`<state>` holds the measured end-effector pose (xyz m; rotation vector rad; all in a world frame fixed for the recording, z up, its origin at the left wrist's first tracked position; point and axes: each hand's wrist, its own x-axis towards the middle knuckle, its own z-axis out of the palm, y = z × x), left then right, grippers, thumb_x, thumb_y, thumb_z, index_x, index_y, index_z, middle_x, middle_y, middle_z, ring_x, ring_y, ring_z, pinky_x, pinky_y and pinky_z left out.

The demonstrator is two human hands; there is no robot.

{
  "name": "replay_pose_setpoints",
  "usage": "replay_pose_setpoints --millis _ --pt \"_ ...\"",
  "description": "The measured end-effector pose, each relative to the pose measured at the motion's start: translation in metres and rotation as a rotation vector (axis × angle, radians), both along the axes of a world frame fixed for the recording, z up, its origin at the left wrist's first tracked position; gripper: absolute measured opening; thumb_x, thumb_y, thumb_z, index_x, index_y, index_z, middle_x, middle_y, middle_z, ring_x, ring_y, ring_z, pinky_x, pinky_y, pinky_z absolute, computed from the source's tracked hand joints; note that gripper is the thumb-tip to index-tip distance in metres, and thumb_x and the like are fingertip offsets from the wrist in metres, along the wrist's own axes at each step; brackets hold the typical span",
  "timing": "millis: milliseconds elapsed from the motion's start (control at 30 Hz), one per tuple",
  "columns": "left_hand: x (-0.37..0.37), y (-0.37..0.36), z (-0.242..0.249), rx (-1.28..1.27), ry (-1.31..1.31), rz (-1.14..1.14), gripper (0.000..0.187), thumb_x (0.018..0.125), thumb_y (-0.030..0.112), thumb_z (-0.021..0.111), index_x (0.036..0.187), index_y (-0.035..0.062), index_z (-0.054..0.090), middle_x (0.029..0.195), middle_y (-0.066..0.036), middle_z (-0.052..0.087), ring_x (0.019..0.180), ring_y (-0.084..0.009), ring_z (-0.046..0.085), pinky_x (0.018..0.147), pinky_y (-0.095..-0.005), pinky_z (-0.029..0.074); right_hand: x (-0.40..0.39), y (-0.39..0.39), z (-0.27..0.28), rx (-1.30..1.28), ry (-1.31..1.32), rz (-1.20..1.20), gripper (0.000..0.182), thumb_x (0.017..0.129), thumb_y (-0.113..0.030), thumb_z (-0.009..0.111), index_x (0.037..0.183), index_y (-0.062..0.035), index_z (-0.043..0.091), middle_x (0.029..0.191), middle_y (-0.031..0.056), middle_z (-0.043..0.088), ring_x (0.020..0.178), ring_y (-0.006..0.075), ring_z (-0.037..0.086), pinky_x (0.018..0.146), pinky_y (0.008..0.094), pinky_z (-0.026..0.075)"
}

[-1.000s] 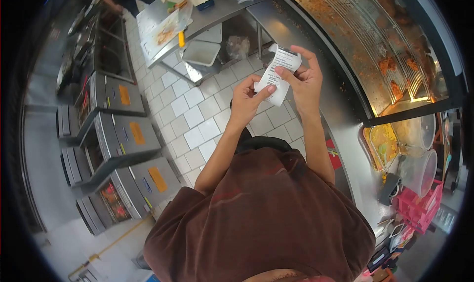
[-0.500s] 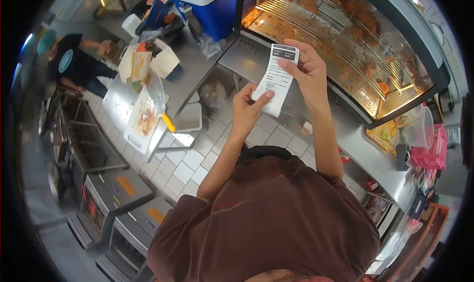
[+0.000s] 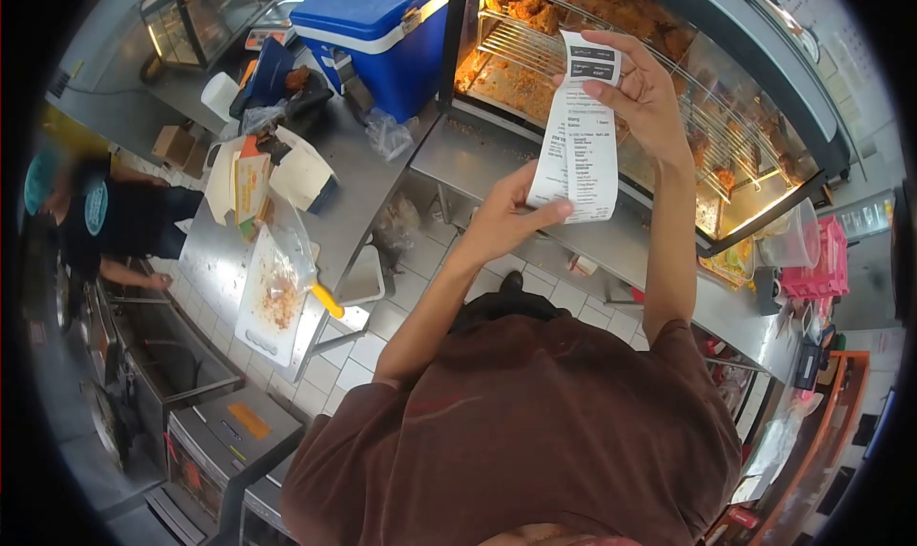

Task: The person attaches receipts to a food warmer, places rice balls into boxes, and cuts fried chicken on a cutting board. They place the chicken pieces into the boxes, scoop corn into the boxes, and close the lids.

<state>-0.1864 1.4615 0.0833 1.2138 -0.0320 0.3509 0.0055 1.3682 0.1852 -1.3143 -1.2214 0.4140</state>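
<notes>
Between my two hands is a long white printed receipt [image 3: 579, 149], held up in front of the heated display case. My left hand [image 3: 511, 216] pinches its bottom end, thumb on the printed face. At the top, my right hand [image 3: 642, 92] grips the paper's right edge with the thumb over the front and fingers behind. Dark header bands and lines of small print face me; most of the text is too small to read. A second strip of paper seems to overlap along the left side.
Fried chicken pieces lie on racks in the lit display case [image 3: 611, 59]. To the left, a steel table [image 3: 215, 231] bears a white cutting board [image 3: 263, 341], a yellow-handled knife [image 3: 327, 300] and a blue cooler [image 3: 368, 16]. A co-worker [image 3: 105, 212] stands at far left.
Both hands have moved up and slightly right with the receipt, which now shows more of its length. My view has shifted, and the co-worker appears further left and lower.
</notes>
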Motion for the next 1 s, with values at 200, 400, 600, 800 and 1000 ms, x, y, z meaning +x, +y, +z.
replay_pose_setpoints --millis 200,400,600,800,1000 --pt "0.034 0.040 0.019 0.305 0.053 0.262 0.028 0.086 0.009 0.076 0.111 -0.0008 0.069 0.100 -0.007 0.072 0.087 -0.0111 0.065 0.079 -0.0259 0.051 0.039 0.010 0.021 0.094 0.005 -0.116 0.049 0.087 0.007 0.067 0.133 -0.0008 0.052 0.115 0.0128 0.068 0.105 0.0194 0.068 0.086 0.0282 0.056" --pt "0.075 0.123 0.057 0.012 -0.026 0.320 0.033 0.081 0.002 0.078 0.110 0.0026 0.064 0.096 -0.008 0.071 0.088 -0.0118 0.067 0.076 -0.0250 0.052 0.081 0.021 0.022 0.246 0.073 -0.232 0.050 0.083 0.013 0.068 0.129 0.0015 0.053 0.114 0.0165 0.068 0.103 0.0216 0.068 0.088 0.0298 0.056" --pt "0.118 0.154 0.095 0.148 -0.120 0.409 0.051 0.077 0.000 0.080 0.122 0.0029 0.056 0.096 -0.009 0.070 0.086 -0.0135 0.068 0.079 -0.0273 0.055 0.114 0.028 0.028 0.360 0.094 -0.355 0.049 0.082 0.012 0.071 0.127 0.0014 0.054 0.113 0.0167 0.068 0.101 0.0199 0.068 0.086 0.0281 0.056" --pt "0.151 0.187 0.123 0.106 -0.237 0.497 0.059 0.077 -0.003 0.079 0.128 0.0007 0.049 0.100 -0.013 0.070 0.089 -0.0187 0.069 0.080 -0.0294 0.055 0.128 0.032 0.031 0.486 0.100 -0.508 0.045 0.083 0.013 0.068 0.124 0.0044 0.054 0.110 0.0189 0.068 0.100 0.0206 0.069 0.087 0.0276 0.056" --pt "0.240 0.226 0.173 0.259 -0.466 0.611 0.044 0.079 0.001 0.079 0.117 -0.0006 0.057 0.099 -0.013 0.071 0.082 -0.0163 0.068 0.072 -0.0271 0.054 0.129 0.053 0.031 0.448 0.057 -0.650 0.040 0.084 0.010 0.070 0.121 0.0037 0.056 0.108 0.0164 0.068 0.098 0.0180 0.068 0.081 0.0252 0.056"
